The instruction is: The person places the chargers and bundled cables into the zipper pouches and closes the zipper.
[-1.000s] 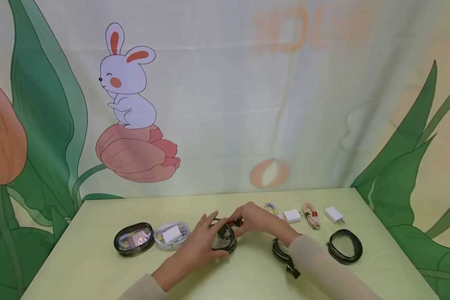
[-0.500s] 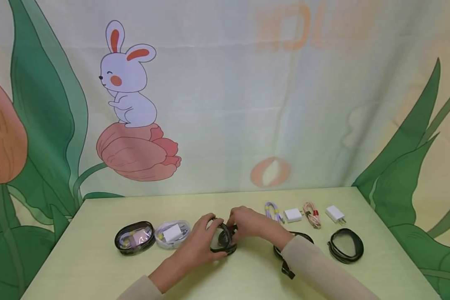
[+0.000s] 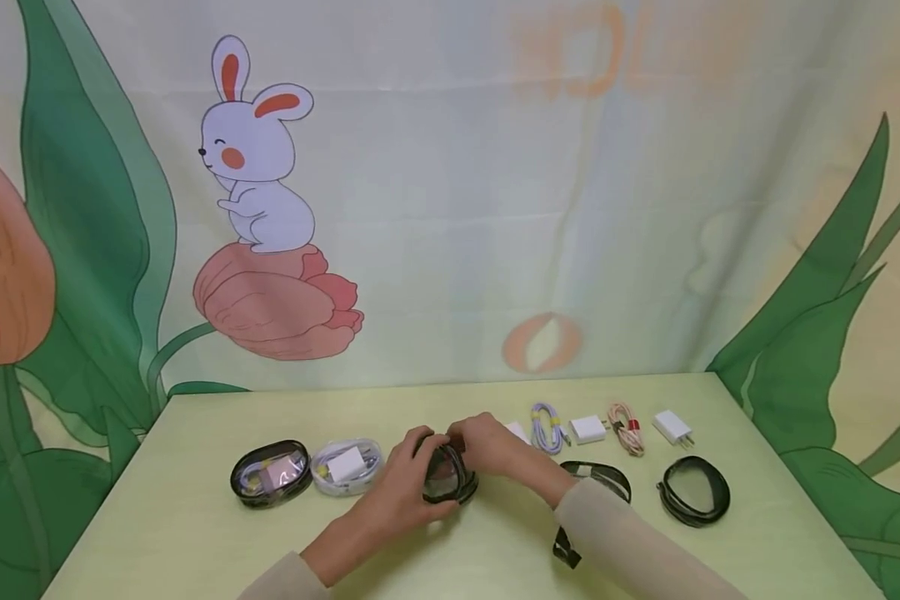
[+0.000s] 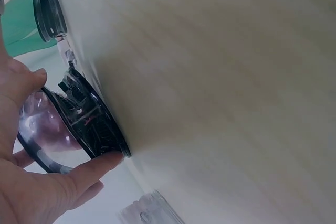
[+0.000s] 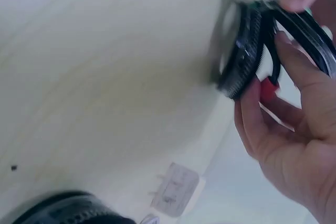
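In the head view my left hand grips a small clear zip pouch with black edging from its left side. The pouch stands on its edge, its mouth spread. Seen from the left wrist, thumb and fingers span the pouch, with dark contents behind the clear film. My right hand is at the pouch's right side. From the right wrist, the right hand holds a black cable with a red end or tie at the opening, fingers against the pouch's lower edge. Part of the cable is hidden.
To the left lie a filled black-edged pouch and a filled white-edged pouch. Behind the right arm are a purple cable, a white charger, a pink cable and another charger. Black-edged pouches lie right.
The black cable with the red piece has gone lower and farther into the pouch. The pouch has tilted more upright in the left hand, and the right hand has shifted slightly left.
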{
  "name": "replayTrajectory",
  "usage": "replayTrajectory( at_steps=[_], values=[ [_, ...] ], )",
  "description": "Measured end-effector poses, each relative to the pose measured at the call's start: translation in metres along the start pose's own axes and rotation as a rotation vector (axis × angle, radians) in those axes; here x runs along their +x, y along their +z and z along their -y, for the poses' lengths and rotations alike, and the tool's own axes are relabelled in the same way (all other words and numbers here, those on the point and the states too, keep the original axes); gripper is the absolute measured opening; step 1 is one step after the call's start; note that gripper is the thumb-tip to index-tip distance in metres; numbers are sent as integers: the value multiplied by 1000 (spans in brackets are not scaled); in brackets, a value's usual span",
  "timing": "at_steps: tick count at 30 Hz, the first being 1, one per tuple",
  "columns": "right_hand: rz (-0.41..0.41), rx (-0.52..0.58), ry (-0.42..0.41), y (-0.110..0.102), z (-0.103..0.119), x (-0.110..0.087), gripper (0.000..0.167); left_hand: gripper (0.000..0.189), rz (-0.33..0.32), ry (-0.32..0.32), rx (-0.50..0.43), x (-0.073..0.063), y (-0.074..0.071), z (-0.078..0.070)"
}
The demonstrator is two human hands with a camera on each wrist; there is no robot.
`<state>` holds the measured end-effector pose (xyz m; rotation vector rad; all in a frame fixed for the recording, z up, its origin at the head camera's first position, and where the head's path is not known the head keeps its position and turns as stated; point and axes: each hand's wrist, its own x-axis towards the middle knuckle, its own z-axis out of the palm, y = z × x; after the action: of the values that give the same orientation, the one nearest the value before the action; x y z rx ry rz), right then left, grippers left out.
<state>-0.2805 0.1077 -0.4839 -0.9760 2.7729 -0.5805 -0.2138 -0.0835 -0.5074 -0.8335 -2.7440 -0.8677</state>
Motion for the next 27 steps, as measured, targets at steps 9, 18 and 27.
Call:
replayTrajectory(
  at_steps=[9,18,27],
  values=[
    [23,39,-103,-2,-4,-7,27,80,17,-15,1,1,-5,0],
    [30,64,-91,-2,-9,-13,32,79,37,-23,24,-1,1,1],
    [-150,-133,245,-20,-31,-30,39,81,12,-28,61,-1,1,-1]
  ],
)
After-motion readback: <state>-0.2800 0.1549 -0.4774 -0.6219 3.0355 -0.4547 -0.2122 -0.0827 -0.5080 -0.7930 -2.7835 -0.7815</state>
